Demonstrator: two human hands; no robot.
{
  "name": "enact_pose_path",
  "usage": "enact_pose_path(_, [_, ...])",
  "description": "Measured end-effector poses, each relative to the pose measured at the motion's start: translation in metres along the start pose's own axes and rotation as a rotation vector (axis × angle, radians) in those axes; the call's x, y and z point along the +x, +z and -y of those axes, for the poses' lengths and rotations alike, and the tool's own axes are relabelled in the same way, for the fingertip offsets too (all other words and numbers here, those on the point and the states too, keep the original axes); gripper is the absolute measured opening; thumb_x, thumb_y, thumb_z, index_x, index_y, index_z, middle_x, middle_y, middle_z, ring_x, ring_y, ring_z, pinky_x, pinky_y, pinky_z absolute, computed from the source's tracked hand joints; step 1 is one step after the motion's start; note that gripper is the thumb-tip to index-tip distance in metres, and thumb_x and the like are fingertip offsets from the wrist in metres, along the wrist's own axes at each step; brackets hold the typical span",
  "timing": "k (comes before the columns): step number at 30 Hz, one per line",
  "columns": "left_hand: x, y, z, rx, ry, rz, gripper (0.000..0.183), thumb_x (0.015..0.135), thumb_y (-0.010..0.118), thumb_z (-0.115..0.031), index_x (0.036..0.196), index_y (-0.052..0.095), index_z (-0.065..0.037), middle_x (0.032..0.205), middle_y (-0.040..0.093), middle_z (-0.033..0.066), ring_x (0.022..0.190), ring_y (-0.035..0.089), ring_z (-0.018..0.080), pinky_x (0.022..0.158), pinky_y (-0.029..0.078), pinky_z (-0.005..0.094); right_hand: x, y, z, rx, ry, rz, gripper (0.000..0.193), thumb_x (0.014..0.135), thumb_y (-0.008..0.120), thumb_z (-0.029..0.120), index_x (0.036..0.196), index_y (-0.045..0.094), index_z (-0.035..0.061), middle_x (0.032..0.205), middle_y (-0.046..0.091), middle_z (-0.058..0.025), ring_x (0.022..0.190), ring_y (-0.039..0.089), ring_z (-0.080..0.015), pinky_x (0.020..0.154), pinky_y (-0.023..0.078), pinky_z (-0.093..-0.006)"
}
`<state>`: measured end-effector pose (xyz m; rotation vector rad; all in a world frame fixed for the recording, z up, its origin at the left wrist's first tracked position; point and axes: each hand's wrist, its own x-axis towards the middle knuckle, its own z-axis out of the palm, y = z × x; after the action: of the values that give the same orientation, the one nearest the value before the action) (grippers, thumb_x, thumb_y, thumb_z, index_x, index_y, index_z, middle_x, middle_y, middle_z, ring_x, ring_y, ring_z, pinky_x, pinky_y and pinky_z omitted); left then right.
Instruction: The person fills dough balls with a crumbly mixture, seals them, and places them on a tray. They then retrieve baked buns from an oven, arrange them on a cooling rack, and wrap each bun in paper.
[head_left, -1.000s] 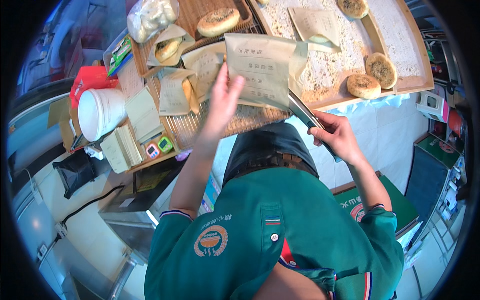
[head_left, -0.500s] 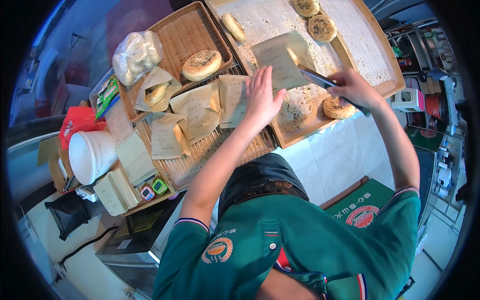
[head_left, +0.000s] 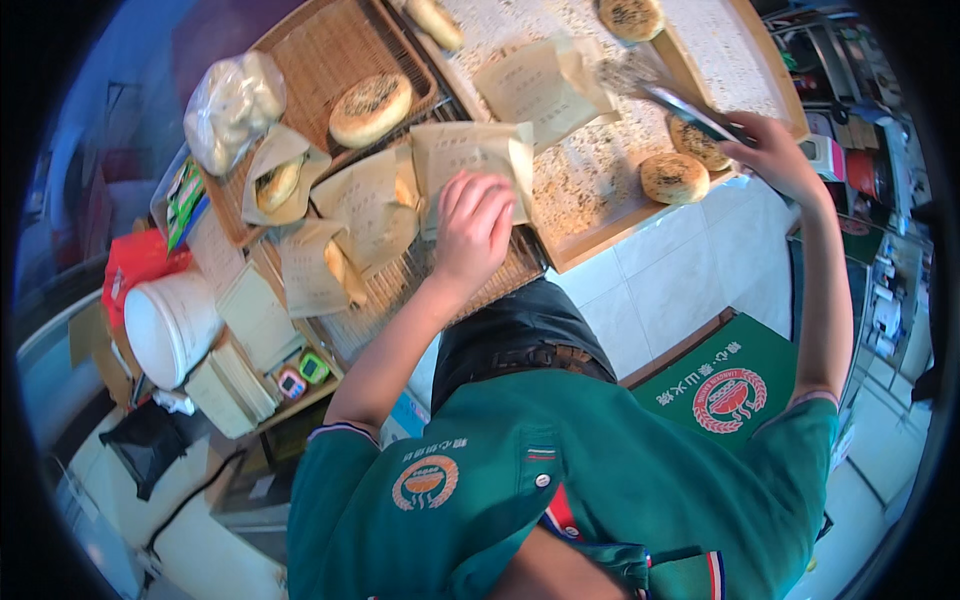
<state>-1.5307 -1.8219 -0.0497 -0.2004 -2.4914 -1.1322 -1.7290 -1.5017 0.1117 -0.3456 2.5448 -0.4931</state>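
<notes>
My right hand [head_left: 775, 155] is closed around metal tongs [head_left: 692, 112], whose far ends blur over the wooden-edged tray [head_left: 590, 245]. Below the tongs lie two round seeded flatbreads, the nearer flatbread [head_left: 674, 178] by the tray's edge. A filled-looking brown paper bag [head_left: 545, 92] rests on the same tray, left of the tong tips. My left hand [head_left: 472, 225] has its fingers curled together over the lower part of another paper bag [head_left: 475, 150] on the wire rack. The fingertips' grip is partly hidden.
Left of my left hand are several bagged flatbreads, one in a paper bag [head_left: 370, 205]. A wicker tray [head_left: 320, 65] holds a bare flatbread [head_left: 370, 110] and a clear plastic bag of buns [head_left: 235, 110]. A white bucket [head_left: 170, 325] and two small timers [head_left: 302, 375] stand farther left.
My right hand and tongs have moved right, away from the paper bag, which now lies on the tray. My left hand has left that bag and curled over the one nearer me.
</notes>
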Motion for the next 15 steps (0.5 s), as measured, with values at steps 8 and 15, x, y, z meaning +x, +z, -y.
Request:
enact_pose_path(8, [-0.113,-0.061,0.017,0.516,-0.396,-0.360,0.042,0.085,0.064,-0.023,0.121,0.058,-0.002,0.141,0.040,0.0215,0.133,0.034,0.0408,0.110,0.023,0.0559,-0.032,0.071,-0.116,0.367,-0.052,-0.163,0.052,0.091,0.066,0.014,0.136,0.048,-0.0043,0.086,0.058,-0.0008,0.069,0.052,-0.0063,0.062,0.045,-0.0205])
enact_pose_path(15, [-0.108,-0.063,0.038,0.854,-0.741,-0.401,0.055,0.092,0.057,-0.044,0.128,0.056,-0.002,0.153,0.025,0.0236,0.142,0.017,0.0435,0.112,0.016,0.0598,-0.044,0.096,-0.152,0.722,-0.187,-0.179,0.053,0.090,0.066,0.009,0.137,0.047,-0.0041,0.097,0.061,-0.0039,0.078,0.055,-0.0082,0.069,0.049,-0.0229])
